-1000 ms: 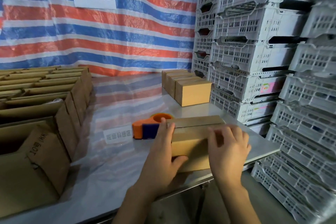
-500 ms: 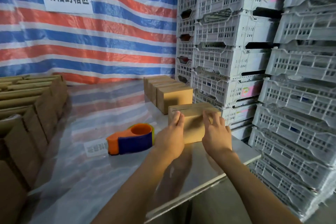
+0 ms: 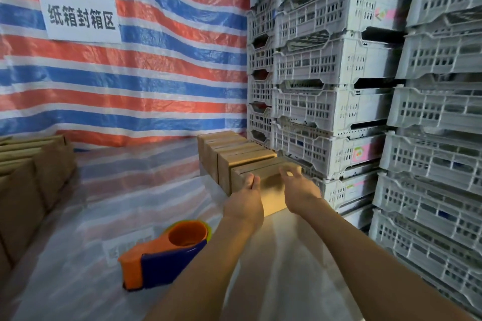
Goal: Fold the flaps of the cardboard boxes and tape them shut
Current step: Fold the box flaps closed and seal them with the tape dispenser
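We see white plastic crates (image 3: 339, 65) stacked high to the right of the tabletop (image 3: 273, 268). Beside them a row of sealed boxes (image 3: 229, 148) runs away from us. At its near end stands our cardboard box (image 3: 271, 190), long axis crosswise, broad face toward us. The tape dispenser (image 3: 167, 258) lies nearer, to the left. Our left hand (image 3: 243, 202) presses straight fingers on the box's left end, and our right hand (image 3: 300, 190) curls over its top edge.
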